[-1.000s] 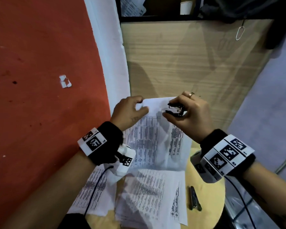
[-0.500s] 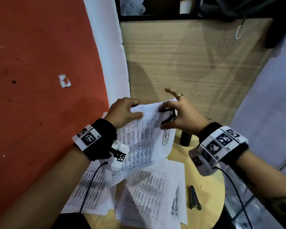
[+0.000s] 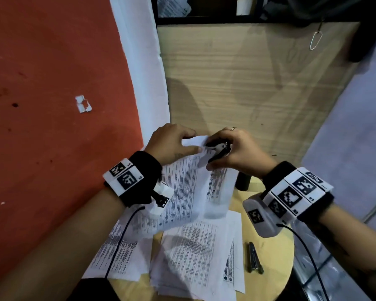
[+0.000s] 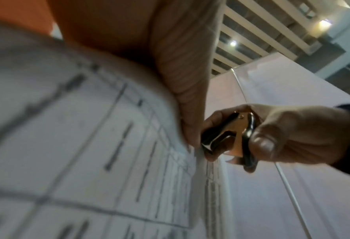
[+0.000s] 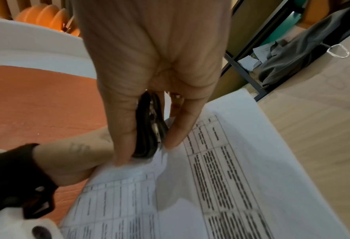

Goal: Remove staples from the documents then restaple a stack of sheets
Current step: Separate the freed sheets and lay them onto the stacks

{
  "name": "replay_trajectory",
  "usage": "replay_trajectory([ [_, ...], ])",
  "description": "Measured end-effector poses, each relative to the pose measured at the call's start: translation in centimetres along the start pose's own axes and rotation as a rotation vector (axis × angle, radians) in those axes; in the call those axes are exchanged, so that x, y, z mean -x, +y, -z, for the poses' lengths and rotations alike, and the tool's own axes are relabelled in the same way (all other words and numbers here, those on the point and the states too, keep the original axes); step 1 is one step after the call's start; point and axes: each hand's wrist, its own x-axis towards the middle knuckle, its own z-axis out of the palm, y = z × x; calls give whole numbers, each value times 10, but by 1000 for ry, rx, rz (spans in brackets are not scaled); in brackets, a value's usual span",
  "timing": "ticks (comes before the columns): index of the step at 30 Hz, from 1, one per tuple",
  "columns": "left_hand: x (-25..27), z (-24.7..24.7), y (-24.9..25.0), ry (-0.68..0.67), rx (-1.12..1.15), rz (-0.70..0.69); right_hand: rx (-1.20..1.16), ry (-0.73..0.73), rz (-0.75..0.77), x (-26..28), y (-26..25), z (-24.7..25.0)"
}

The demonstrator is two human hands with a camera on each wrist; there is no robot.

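We hold the stapled document (image 3: 195,187) lifted above the round table (image 3: 276,253), our left hand (image 3: 172,146) pinching its top edge taut so that our right hand (image 3: 234,153), clenched around the staple remover (image 3: 218,149), can bite the corner, with free air beyond the paper's far edge.

A red-orange wall (image 3: 52,83) with a white edge strip (image 3: 143,68) stood to my left. Ahead ran a pale wood-grain panel (image 3: 248,83) under a dark shelf frame (image 3: 226,20). My round wooden worktop (image 3: 274,253) sat below, lit dimly.
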Motion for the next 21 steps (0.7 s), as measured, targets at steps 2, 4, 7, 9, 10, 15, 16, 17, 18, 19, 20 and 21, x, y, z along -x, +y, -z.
replay_trajectory([
  [2,-1,-1,-5,-11,108,14,-20,115,108,7,1,-6],
  [4,0,-3,-6,-10,192,20,11,250,206,16,1,-13],
  [7,2,-1,-1,-45,281,48,145,308,317,23,0,-20],
  [9,3,0,3,-66,331,76,265,340,387,24,-1,-23],
  [10,3,2,5,-70,349,86,301,357,408,23,-2,-23],
  [15,1,4,9,-61,422,111,365,382,447,22,-8,-18],
  [16,2,4,11,-70,452,113,378,377,454,22,-10,-17],
  [17,3,5,12,-81,481,120,387,373,458,23,-11,-15],
  [18,4,6,13,-99,507,123,396,370,461,23,-12,-14],
  [19,5,7,16,-119,522,126,407,368,464,23,-12,-13],
  [20,6,8,18,-139,534,136,420,365,469,22,-13,-12],
  [21,6,9,19,-155,549,147,431,362,475,22,-12,-12],
])
